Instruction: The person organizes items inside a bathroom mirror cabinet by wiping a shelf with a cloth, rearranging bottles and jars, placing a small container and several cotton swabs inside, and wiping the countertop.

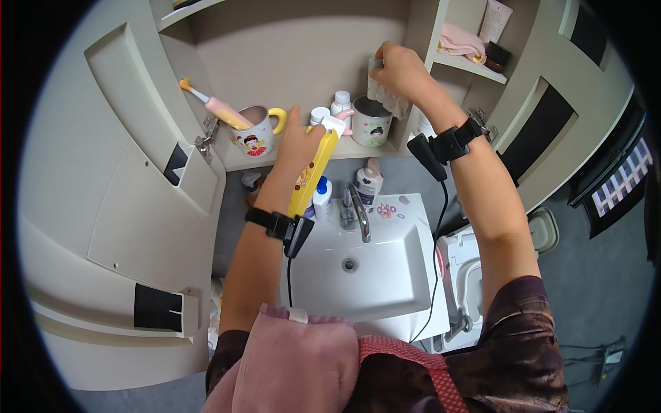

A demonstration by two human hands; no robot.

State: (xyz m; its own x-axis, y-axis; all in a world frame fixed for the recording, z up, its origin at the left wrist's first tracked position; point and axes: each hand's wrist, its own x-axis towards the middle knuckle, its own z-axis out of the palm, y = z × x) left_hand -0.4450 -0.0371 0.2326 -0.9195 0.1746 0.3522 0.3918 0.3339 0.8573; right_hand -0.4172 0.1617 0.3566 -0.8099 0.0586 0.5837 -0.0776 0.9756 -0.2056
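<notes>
My left hand (302, 142) grips a long yellow box (312, 175) with printed pictures, tilted in front of the cabinet's lower shelf. A small white piece (333, 125) shows at the box's upper end. Higher up on the right, my right hand (402, 68) holds a pale upright pack (372, 80), with crumpled whitish material (395, 103) hanging below the fingers. Beneath it stands a mug with a pink handle (372, 129). Left of my left hand, a mug with a yellow handle (254, 139) holds a pink electric toothbrush (227, 112).
White bottles (341, 100) stand between the mugs. Below are a washbasin (382, 279), a chrome faucet (360, 209) and pump bottles (368, 183). Cabinet doors (150, 206) stand open at both sides. A cable (436, 268) hangs from my right wrist strap. A pink towel (304, 356) lies over my front.
</notes>
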